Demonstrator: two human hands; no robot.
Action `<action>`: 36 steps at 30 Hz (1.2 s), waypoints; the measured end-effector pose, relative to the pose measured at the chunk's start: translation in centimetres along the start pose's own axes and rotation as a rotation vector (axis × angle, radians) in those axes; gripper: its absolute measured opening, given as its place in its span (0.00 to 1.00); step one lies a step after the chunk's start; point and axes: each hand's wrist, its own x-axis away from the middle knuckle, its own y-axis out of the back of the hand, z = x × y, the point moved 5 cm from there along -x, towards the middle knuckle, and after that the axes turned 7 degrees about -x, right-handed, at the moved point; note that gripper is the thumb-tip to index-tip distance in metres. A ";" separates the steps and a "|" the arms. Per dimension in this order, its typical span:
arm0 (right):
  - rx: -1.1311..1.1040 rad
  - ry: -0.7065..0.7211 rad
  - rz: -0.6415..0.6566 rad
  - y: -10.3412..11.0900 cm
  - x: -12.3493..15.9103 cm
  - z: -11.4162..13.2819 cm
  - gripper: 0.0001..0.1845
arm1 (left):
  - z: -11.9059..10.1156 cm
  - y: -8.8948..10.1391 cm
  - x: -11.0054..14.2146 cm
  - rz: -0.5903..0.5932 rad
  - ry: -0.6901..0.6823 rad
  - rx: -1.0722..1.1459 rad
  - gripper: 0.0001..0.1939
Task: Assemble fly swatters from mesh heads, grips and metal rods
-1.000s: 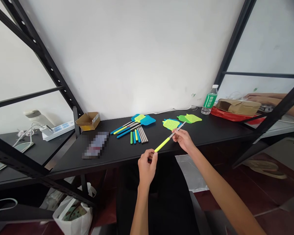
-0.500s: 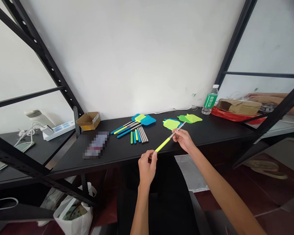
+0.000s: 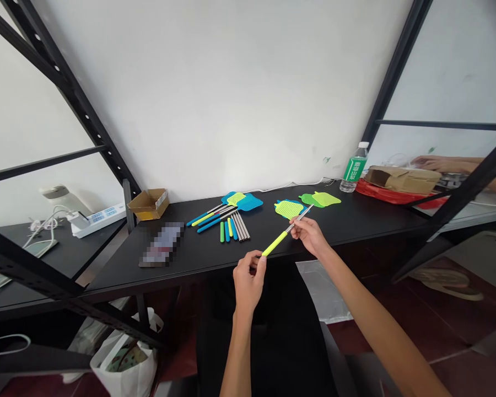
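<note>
Between my hands, just above the table's front edge, is a fly swatter handle with a yellow-green grip and a slim metal rod. My left hand is closed on the lower end of the grip. With the fingertips of my right hand I pinch the metal rod near the grip. Beyond the rod's tip lie a yellow swatter head on a blue one, and leaf-shaped green heads. To the left are assembled fly swatters, loose coloured grips and metal rods.
A small cardboard box and a pixelated item are on the black table at left. A water bottle stands at the back right. Black shelf posts flank both sides. Another person's hand shows at far right.
Both hands keep nearly the same place and hold on the handle. Only a slight shift of the camera view shows.
</note>
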 end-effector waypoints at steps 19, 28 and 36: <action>0.022 0.002 0.003 0.0 0.0 0.0 0.13 | -0.1 0.0 0.0 0.008 -0.007 -0.013 0.15; 0.034 0.012 0.009 0.1 0.1 0.0 0.12 | -0.1 0.1 0.0 0.022 0.005 -0.046 0.16; 0.037 0.013 0.007 0.0 0.0 0.0 0.14 | -0.1 0.2 0.0 0.012 -0.021 -0.078 0.16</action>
